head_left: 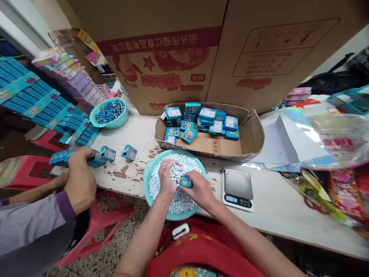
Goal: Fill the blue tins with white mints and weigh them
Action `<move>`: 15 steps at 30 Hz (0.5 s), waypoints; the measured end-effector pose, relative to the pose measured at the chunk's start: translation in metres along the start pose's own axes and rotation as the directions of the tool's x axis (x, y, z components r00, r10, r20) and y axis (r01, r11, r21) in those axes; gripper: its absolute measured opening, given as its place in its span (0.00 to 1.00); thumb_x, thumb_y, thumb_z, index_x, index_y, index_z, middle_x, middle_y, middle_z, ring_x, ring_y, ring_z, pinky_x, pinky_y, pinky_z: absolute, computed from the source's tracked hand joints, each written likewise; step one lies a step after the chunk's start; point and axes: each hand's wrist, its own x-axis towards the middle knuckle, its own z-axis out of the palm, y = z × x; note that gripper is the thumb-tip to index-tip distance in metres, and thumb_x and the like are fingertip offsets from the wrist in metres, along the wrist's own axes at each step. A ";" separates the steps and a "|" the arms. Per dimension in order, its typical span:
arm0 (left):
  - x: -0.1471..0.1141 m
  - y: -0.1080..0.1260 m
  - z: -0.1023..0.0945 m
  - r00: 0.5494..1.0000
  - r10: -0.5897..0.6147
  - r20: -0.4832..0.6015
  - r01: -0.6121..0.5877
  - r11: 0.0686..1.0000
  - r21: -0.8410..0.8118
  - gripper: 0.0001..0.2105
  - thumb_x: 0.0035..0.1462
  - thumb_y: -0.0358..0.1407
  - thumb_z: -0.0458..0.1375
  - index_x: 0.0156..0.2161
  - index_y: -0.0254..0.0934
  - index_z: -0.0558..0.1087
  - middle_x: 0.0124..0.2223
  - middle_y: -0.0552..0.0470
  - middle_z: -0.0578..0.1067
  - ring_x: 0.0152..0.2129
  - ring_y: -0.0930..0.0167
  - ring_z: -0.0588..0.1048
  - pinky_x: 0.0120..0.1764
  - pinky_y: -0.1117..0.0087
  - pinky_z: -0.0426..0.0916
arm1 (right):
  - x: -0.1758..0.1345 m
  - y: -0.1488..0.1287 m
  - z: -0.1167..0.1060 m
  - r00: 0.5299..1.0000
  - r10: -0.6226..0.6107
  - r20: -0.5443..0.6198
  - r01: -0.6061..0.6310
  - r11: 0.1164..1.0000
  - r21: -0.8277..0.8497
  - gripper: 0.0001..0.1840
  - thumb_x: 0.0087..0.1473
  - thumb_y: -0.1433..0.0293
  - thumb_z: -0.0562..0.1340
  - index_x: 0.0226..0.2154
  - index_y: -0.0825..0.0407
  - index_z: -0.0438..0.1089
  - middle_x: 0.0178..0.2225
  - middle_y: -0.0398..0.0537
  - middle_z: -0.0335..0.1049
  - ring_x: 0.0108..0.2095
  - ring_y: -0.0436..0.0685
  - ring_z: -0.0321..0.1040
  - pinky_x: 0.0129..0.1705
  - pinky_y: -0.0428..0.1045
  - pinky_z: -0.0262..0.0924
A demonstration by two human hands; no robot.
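Note:
My left hand (pixel 166 181) cups a small heap of white candies (pixel 175 171) above a turquoise basin (pixel 147 184) full of the same pieces. Its fingers curl around the heap. Close beside it, my right hand (pixel 200 188) grips a small blue candy box (pixel 185 181), with the box's near end almost at the left palm. From this angle I cannot see inside the box. Just beyond the basin, a low cut-down cardboard tray (pixel 248 130) holds several blue boxes (pixel 207 113) of the same kind.
A kitchen scale (pixel 238 186) lies right of the basin. A co-worker's hand (pixel 80 177) touches a row of blue boxes (pixel 62 157) at the left. Behind are a bowl of blue wrapped pieces (pixel 109 111), stacked cartons (pixel 43 96) and a large cardboard box (pixel 178 50).

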 end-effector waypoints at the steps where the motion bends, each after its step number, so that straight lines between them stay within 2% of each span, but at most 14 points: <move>1: 0.001 -0.002 0.000 0.999 0.032 -0.011 -0.032 0.999 0.019 0.11 0.48 0.39 0.60 0.31 0.36 0.63 0.27 0.56 0.71 0.24 0.74 0.73 0.30 0.73 0.66 | 0.001 -0.001 0.001 1.000 -0.008 0.013 0.008 1.000 -0.007 0.14 0.49 0.66 0.66 0.39 0.52 0.67 0.37 0.51 0.70 0.40 0.62 0.67 0.42 0.53 0.61; 3: 0.004 -0.005 -0.002 0.997 0.069 -0.035 -0.068 0.998 0.019 0.11 0.49 0.40 0.60 0.32 0.36 0.64 0.25 0.58 0.69 0.22 0.74 0.72 0.30 0.72 0.67 | 0.003 -0.001 0.002 1.000 0.005 0.014 -0.005 1.000 -0.003 0.14 0.49 0.65 0.67 0.39 0.51 0.67 0.37 0.50 0.70 0.40 0.61 0.67 0.41 0.53 0.61; 6: 0.008 -0.008 -0.004 0.996 0.040 -0.074 -0.042 0.999 -0.028 0.12 0.49 0.41 0.61 0.34 0.37 0.64 0.25 0.59 0.68 0.19 0.76 0.69 0.28 0.72 0.66 | 0.005 0.004 0.005 0.998 0.041 -0.049 -0.041 0.999 0.001 0.15 0.50 0.64 0.66 0.39 0.51 0.67 0.38 0.51 0.70 0.40 0.62 0.67 0.41 0.53 0.61; 11: 0.012 -0.007 -0.004 0.997 0.022 -0.068 -0.024 0.999 -0.027 0.14 0.50 0.44 0.61 0.27 0.35 0.64 0.25 0.57 0.67 0.19 0.77 0.68 0.22 0.75 0.61 | 0.011 0.007 0.007 0.999 -0.010 -0.051 0.011 0.999 0.033 0.16 0.50 0.63 0.66 0.40 0.52 0.67 0.38 0.52 0.70 0.40 0.62 0.67 0.42 0.54 0.61; 15: 0.014 -0.002 0.000 0.992 0.048 -0.114 -0.048 0.999 0.002 0.17 0.48 0.46 0.62 0.24 0.34 0.65 0.22 0.56 0.66 0.18 0.76 0.68 0.22 0.74 0.60 | 0.017 0.004 0.004 1.000 -0.018 -0.025 0.020 0.998 0.064 0.17 0.48 0.64 0.68 0.40 0.51 0.67 0.37 0.50 0.70 0.40 0.62 0.67 0.42 0.54 0.60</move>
